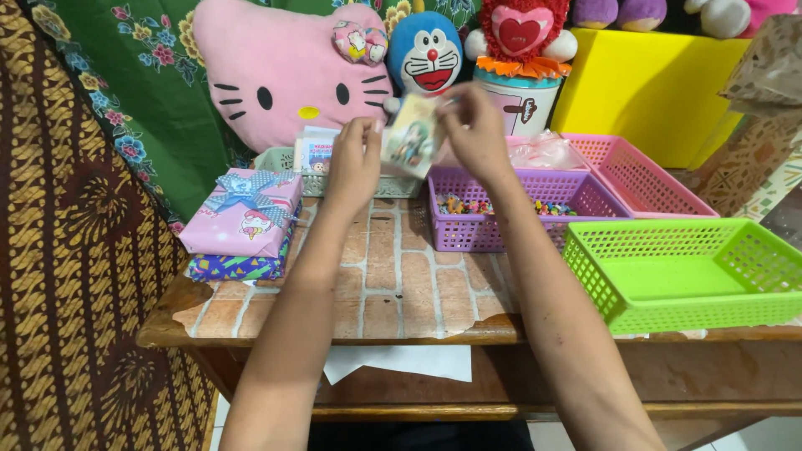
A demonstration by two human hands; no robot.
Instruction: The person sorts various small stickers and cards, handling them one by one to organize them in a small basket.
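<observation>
Both hands are raised above the far side of the small table (393, 292), gripping one small picture card (412, 136) between them: the left hand (355, 163) pinches its lower left edge, the right hand (474, 129) its upper right. The card hangs tilted in the air, just above a pale basket (284, 159) and beside the purple basket (468, 230) of coloured bits; wrapped gifts (242, 221) lie at left, and a green basket (685, 271) sits at right.
</observation>
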